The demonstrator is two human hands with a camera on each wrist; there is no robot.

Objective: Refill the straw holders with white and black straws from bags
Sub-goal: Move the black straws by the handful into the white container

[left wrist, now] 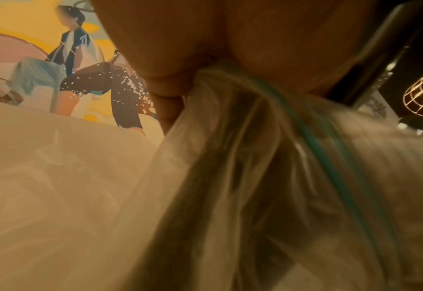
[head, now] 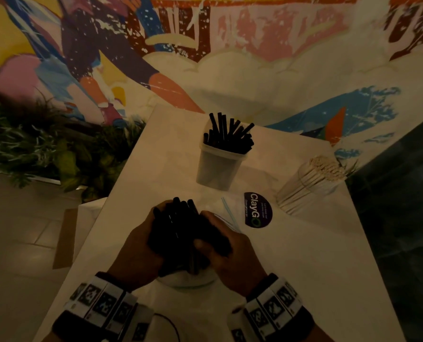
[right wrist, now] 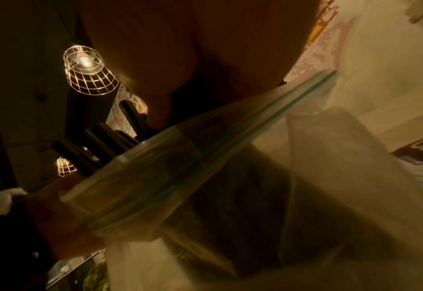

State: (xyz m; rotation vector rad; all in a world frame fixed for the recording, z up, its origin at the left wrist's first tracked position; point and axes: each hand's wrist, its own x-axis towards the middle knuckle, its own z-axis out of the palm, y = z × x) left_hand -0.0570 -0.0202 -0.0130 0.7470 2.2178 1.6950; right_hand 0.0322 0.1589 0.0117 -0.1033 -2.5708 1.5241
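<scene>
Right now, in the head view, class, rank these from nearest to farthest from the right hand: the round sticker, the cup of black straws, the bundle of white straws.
1. Round sticker, just beyond the right hand.
2. Bundle of white straws, far right.
3. Cup of black straws, straight ahead; near-tie with 2.

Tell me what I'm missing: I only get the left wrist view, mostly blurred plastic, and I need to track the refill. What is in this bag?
Observer: Black straws. In the head view the left hand and right hand both grip the bag around them.
Operator: Is the bag open?
Observer: Yes. In the right wrist view, straw ends poke out past its zip strip.
Operator: Where is the holder?
Observer: Further back on the table, a holder stands with black straws in it.
</scene>
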